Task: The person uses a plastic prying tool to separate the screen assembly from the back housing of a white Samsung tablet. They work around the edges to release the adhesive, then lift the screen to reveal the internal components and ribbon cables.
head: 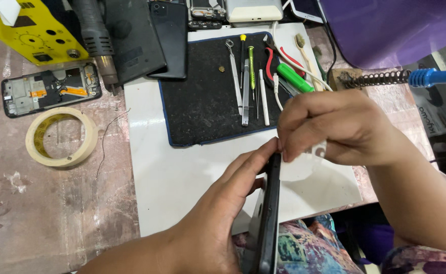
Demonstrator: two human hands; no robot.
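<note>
Phone (268, 213) stands on its edge at about 6 o'clock in your view, a dark slim handset seen nearly side-on, its top end reaching up toward the centre. Your left hand (218, 223) comes in from 7 o'clock and cradles it from the left, fingers stretched long and almost straight along the body with the tips at the top corner. Your right hand (334, 127) enters from 4 o'clock and sits just above that same corner, fingers curled in tight and pinched together at the phone's upper edge (whether a small tool lies between them, you cannot tell from here). A thin clear film (309, 152) shows just under that hand.

Beneath both hands lies a white board (167, 172). At 12 o'clock a black work mat (202, 101) rests on it, carrying tweezers (235, 76), a yellow-handled screwdriver (252, 66) and a green-handled tool (294, 77). At 9 o'clock a roll of masking tape (60, 137) lies flat on the worn table (40, 218), with an opened phone frame (50, 89) just above it. At 2 o'clock a blue-handled soldering iron (431, 77) rests in its coil stand.
</note>
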